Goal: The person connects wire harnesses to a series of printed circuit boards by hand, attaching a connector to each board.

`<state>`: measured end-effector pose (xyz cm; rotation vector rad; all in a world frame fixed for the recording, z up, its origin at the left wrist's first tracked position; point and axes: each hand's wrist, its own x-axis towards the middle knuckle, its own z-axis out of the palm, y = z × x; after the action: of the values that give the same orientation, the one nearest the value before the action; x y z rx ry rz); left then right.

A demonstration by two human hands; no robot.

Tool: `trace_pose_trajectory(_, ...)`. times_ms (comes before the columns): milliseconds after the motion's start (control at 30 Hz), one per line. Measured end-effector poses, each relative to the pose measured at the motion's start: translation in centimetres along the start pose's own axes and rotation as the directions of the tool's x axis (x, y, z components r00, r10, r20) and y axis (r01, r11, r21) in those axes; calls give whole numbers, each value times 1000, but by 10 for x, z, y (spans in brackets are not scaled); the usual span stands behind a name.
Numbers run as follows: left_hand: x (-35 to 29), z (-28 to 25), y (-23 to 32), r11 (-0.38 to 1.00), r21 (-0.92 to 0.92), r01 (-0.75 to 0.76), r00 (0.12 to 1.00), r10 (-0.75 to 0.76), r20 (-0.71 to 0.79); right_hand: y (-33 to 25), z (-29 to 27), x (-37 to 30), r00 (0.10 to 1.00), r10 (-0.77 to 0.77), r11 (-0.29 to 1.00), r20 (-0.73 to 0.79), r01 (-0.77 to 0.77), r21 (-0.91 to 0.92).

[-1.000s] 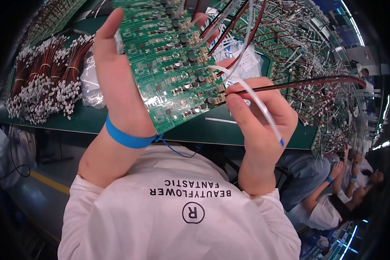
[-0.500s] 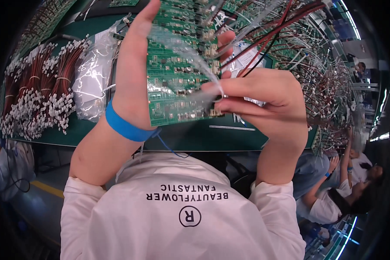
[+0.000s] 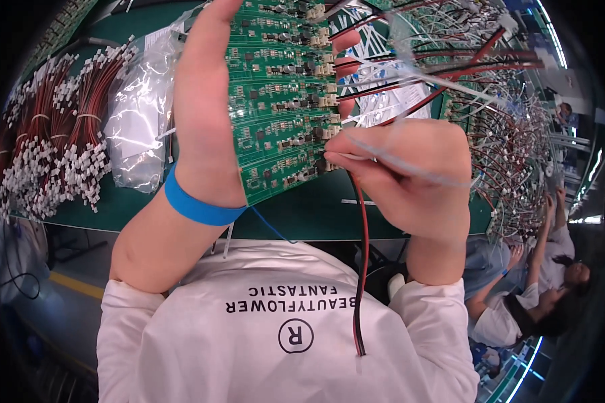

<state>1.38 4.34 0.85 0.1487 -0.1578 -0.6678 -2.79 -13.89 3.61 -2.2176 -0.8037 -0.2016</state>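
My left hand [image 3: 205,114] grips a green circuit board panel [image 3: 265,117] along its left edge, thumb in front and fingertips showing past the right edge. Rows of small parts and pale connectors line the board. At the lower right connectors, my right hand [image 3: 410,171] pinches thumb and forefinger together. A pale narrow strip [image 3: 444,179], smeared by motion, trails from these fingertips across the hand. Below them a red-and-black cable [image 3: 364,248] hangs over my shirt; its upper end is hidden at the fingertips. More red-and-black cables [image 3: 437,62] stick out from the board's right side.
Bundled red cables with white plugs [image 3: 87,127] lie on the green table at left. Beside them is a clear plastic bag [image 3: 141,114]. A dense mass of cables [image 3: 511,134] covers the right side. Co-workers [image 3: 517,309] sit at lower right.
The board has tilted, its lower right corner rising slightly. The pale strip has swung from over the board to across my right hand. A red-and-black cable now hangs below the fingertips.
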Motion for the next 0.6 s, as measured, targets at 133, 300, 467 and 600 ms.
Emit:
trace_pose_trajectory(133,0,-5,1,997,78,-6,999,3,33,-8,-3,-2,988,-127,955,88,146,-258)
trace_pose_trajectory(300,2,-9,2,983,184,-21,997,6,82,-11,4,-11,988,16,1000,-156,-19,-23)
trace_pose_trajectory(467,7,0,-4,999,29,-22,1000,22,12,-10,2,-13,978,-203,951,-56,183,-251)
trace_pose_trajectory(600,7,-7,-3,999,23,24,995,-26,99,-5,7,-13,962,-274,918,-9,259,-299)
